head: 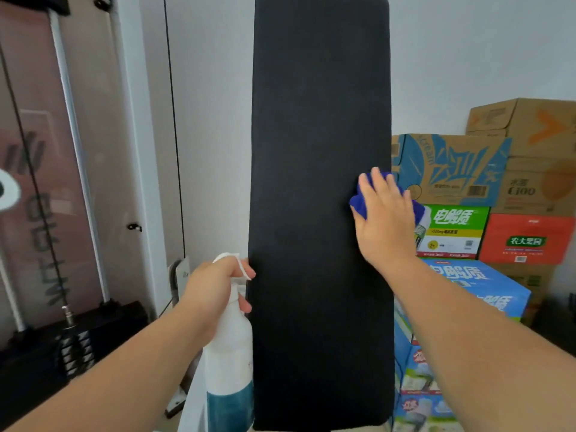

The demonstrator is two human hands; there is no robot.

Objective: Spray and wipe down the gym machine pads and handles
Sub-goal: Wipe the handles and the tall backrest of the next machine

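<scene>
A tall black back pad (318, 182) of the gym machine stands upright in the middle of the head view. My right hand (385, 219) presses a blue cloth (358, 205) flat against the pad's right edge, about halfway up. My left hand (215, 285) grips the neck of a white spray bottle (229, 353) with blue-green liquid at its bottom, held just left of the pad's lower part. The nozzle points toward the pad.
Stacked cardboard boxes (486, 188) and blue drink cartons (461, 307) fill the right side behind the pad. On the left stand the weight stack (74, 347), a steel cable (34, 182) and a clear guard panel (46, 151). A grey wall (212, 120) is behind.
</scene>
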